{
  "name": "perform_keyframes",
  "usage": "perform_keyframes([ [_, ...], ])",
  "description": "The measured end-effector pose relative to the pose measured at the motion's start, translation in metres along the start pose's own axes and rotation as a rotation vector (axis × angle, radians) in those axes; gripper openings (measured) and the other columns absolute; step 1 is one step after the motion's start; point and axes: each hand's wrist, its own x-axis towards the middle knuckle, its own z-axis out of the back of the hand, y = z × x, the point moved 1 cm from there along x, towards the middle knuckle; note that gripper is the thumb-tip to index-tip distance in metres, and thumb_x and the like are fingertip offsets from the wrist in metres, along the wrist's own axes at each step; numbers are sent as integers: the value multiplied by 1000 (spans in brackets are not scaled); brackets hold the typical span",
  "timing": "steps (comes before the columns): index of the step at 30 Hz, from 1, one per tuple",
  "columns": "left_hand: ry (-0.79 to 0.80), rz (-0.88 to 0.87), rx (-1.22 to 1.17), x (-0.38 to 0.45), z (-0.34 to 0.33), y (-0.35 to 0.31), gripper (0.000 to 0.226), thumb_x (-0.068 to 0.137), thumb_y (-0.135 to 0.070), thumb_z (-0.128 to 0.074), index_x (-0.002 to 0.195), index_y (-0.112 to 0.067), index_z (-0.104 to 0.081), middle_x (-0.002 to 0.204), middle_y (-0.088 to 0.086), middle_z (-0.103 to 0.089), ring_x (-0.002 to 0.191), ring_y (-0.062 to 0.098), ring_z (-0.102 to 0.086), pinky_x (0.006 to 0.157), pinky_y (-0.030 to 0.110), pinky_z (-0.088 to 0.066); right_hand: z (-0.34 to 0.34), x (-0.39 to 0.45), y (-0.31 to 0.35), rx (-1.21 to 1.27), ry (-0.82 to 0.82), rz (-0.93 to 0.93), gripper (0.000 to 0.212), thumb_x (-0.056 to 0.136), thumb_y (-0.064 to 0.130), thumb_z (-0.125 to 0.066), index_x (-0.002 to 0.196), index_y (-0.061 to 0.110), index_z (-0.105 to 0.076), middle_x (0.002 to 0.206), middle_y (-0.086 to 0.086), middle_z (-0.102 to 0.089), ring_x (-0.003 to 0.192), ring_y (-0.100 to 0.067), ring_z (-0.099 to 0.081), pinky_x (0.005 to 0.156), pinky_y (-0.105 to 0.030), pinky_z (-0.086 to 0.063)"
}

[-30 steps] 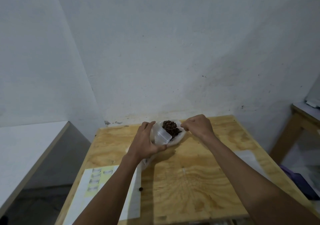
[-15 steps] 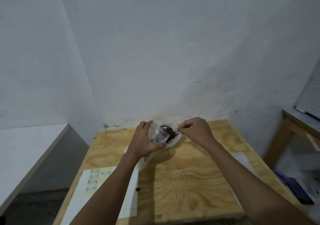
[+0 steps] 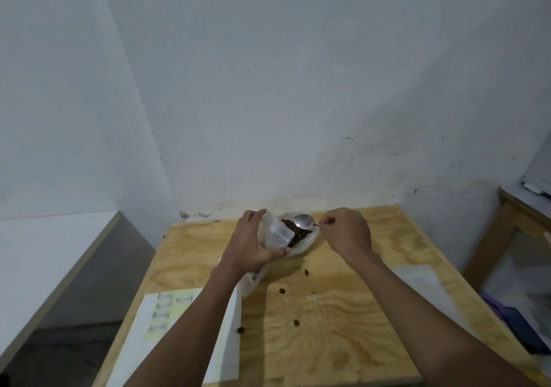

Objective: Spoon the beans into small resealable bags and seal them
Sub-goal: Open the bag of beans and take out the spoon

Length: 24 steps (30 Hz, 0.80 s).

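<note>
At the far middle of the plywood table [image 3: 343, 327] lies a white plastic bag [image 3: 307, 242] holding dark brown beans [image 3: 299, 234]. My left hand [image 3: 253, 246] grips a small clear resealable bag [image 3: 280, 236] upright beside the beans, its mouth facing right. My right hand [image 3: 346, 231] pinches the handle of a metal spoon [image 3: 302, 221], whose bowl is turned up over the beans and looks empty. Several loose beans [image 3: 281, 290] lie scattered on the table in front of the bag.
A white and yellow sheet with small labels [image 3: 162, 315] lies at the table's near left. A pale sheet [image 3: 423, 282] lies at the right. A white ledge [image 3: 44, 255] stands at the left, and another wooden table [image 3: 518, 216] at the right above a dark purple item [image 3: 518, 327].
The spoon has come up out of the beans and its bowl now shows. More loose beans lie on the table than before. My left hand keeps its hold on the small bag.
</note>
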Motion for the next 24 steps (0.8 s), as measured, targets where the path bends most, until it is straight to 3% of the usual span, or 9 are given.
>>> perform_keyframes([
  [6, 2, -11, -41, 6, -11, 0, 116, 59, -77, -73, 150, -13, -41, 134, -4, -47, 121, 14, -49, 95, 28, -44, -23, 4, 9, -154, 58, 15, 22, 88, 8, -64, 96, 17, -82, 95, -5, -78, 83, -26, -71, 61, -27, -49],
  [10, -24, -30, -50, 8, -17, 2, 107, 63, -63, -83, 148, -12, -44, 132, -4, -48, 121, 12, -49, 96, 26, -42, -31, 5, 15, -76, 139, -37, 20, 85, 9, -65, 74, 18, -78, 77, -5, -74, 66, -25, -63, 55, -25, -40],
  [12, -44, -42, -49, 10, -19, 4, 102, 66, -56, -87, 148, -12, -45, 131, -5, -49, 119, 11, -49, 95, 26, -43, -32, 10, 15, -21, 138, -85, 39, 84, 7, -63, 48, 20, -55, 54, -3, -55, 47, -21, -43, 47, -25, -29],
  [13, -52, -48, -47, 10, -19, 4, 100, 67, -54, -87, 148, -13, -45, 131, -4, -49, 119, 11, -49, 94, 26, -42, -32, 11, 16, 3, 133, -95, 46, 83, 6, -61, 44, 21, -41, 47, -1, -39, 44, -19, -30, 47, -25, -22],
  [15, -62, -49, -52, 10, -20, 4, 100, 67, -52, -88, 147, -13, -45, 131, -4, -49, 118, 10, -48, 93, 24, -40, -33, 15, 15, 51, 140, -106, 46, 80, 6, -61, 44, 19, -35, 46, 0, -26, 45, -18, -21, 49, -26, -17],
  [18, -63, -46, -63, 10, -22, 3, 101, 66, -53, -89, 147, -13, -45, 130, -5, -49, 117, 9, -48, 93, 23, -41, -39, 16, 13, 50, 207, -99, 32, 80, 10, -63, 48, 13, -58, 48, -2, -39, 45, -19, -31, 48, -27, -23],
  [24, -39, -31, -67, 7, -20, 5, 103, 66, -58, -87, 148, -13, -44, 132, -6, -48, 120, 8, -47, 94, 22, -38, -46, 25, 2, 211, 231, -185, 23, 71, 22, -69, 57, 4, -68, 60, -16, -66, 47, -27, -51, 52, -32, -32],
])
